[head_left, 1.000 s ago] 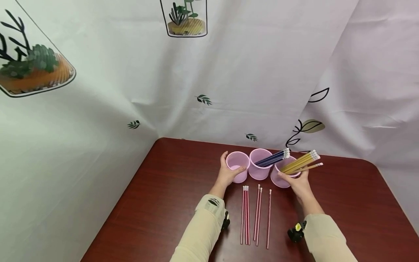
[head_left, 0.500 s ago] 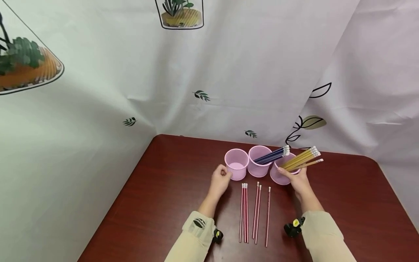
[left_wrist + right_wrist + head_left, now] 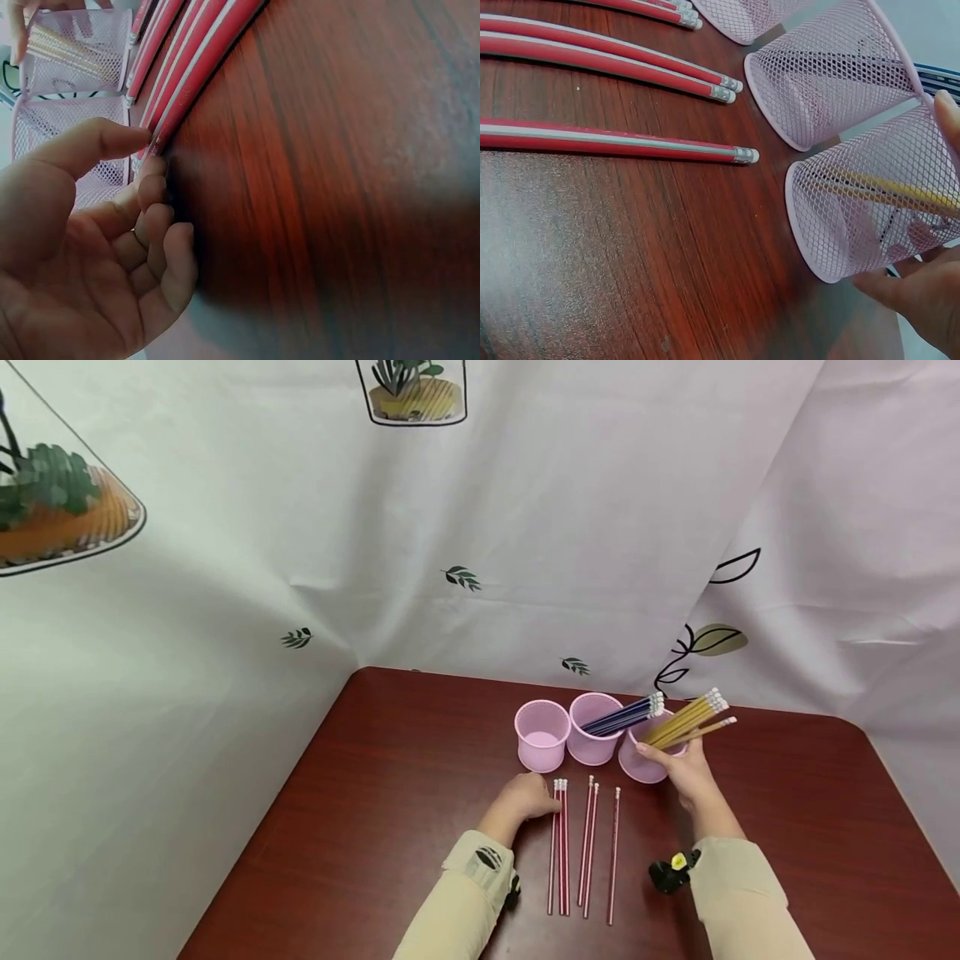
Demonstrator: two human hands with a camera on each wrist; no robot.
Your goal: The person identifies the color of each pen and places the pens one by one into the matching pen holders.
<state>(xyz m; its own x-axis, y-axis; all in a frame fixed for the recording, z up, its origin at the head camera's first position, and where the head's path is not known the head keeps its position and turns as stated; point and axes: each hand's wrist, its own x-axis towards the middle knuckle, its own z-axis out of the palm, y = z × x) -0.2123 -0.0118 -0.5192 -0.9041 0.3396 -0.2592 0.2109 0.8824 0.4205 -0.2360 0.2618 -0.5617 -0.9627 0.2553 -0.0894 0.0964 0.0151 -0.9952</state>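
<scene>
Three pink mesh pencil cups stand in a row at the back of the table. The left cup (image 3: 542,739) holds nothing, and the middle cup (image 3: 595,750) has dark blue pencils (image 3: 622,717) leaning out of it. My right hand (image 3: 686,772) grips the right cup (image 3: 862,202), thumb at the rim and fingers round the far side; yellow pencils (image 3: 688,718) lean out of that cup. In front of the cups lie several red pencils (image 3: 564,860) with white erasers. Curled fingers of my left hand (image 3: 97,225) pinch the eraser end of the leftmost red group between thumb and forefinger.
The dark red-brown wooden table (image 3: 360,827) reaches a pale printed cloth (image 3: 487,527) behind and at the left. Two red pencils (image 3: 588,852) and a single red pencil (image 3: 614,860) lie right of the leftmost group.
My left hand has let go of the left cup, drawn back beside it, then come down and right to the red pencils. My right hand stays on its cup; the yellow pencils have shifted slightly.
</scene>
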